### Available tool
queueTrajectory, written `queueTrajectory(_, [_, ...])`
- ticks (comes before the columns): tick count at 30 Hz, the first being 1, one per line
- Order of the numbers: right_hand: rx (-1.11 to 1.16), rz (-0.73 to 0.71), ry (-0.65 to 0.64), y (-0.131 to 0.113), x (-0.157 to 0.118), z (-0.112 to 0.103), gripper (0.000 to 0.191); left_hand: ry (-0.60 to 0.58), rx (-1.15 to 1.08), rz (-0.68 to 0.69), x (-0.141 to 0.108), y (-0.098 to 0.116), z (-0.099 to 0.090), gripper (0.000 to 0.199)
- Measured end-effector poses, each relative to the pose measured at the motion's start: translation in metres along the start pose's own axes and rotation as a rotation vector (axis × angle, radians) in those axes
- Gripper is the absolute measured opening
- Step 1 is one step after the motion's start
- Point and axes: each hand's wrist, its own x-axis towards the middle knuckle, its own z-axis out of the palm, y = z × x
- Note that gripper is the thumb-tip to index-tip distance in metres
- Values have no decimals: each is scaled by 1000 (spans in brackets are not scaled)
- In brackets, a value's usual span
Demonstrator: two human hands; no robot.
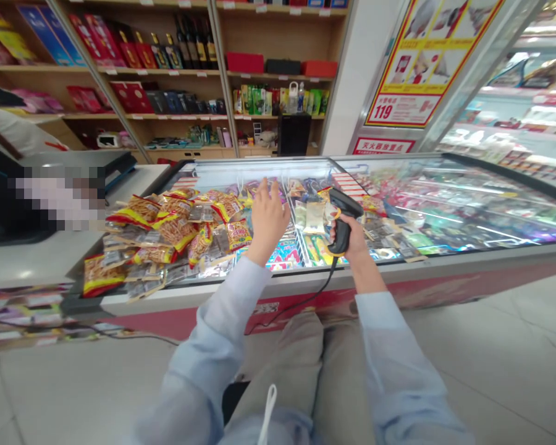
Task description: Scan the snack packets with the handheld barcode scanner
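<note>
My right hand (358,242) is wrapped round the handle of a black and yellow barcode scanner (345,203), whose head tilts up above the freezer's glass top. A black cord runs down from its grip. My left hand (269,216) reaches over the glass with its fingers stretched out and nothing visibly held. Just left of it lies a heap of red and yellow snack bags (175,230), mixed with clear and dark packets (151,272). One snack bag (239,234) is nearest to my left wrist. Another pale packet (315,217) shows between my two hands.
The chest freezer (445,259) stretches to the right, with frozen packs under its glass. At left is a grey counter (32,262) with dark equipment and a blurred-out patch. Behind stand wooden shelves (167,71) of bottles and boxes. A fire notice (412,68) hangs on the pillar.
</note>
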Motion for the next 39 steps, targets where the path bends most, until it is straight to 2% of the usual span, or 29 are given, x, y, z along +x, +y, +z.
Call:
queueTrajectory(5, [-40, -52, 102, -33, 9, -52, 22, -298, -57, 35, 53, 36, 80, 54])
queueTrajectory(10, [-39, -39, 141, -56, 17, -91, 20, -434, -66, 27, 82, 51, 140, 54])
queueTrajectory(13, [-35, -50, 196, -56, 22, -107, 20, -483, -103, -3, 97, 53, 173, 52])
queueTrajectory(16, [-34, -40, 240, -49, 25, -118, 21, -525, -136, -98, 109, 54, 204, 54])
queueTrajectory(19, [-37, -51, 258, -41, 27, -123, 21, -558, -151, -132, 116, 54, 227, 61])
queueTrajectory(24, [-29, -66, 257, -38, 28, -125, 21, -610, -88, -84, 117, 55, 245, 75])
queueTrajectory(28, [-7, -62, 264, -39, 28, -126, 21, -580, -9, -159, 115, 55, 249, 84])
queueTrajectory(35, [-26, -71, 249, -37, 29, -128, 24, -566, -44, -267, 115, 59, 243, 101])
queueTrajectory(39, [-25, -73, 262, -37, 29, -127, 23, -595, -175, -303, 109, 62, 236, 94])
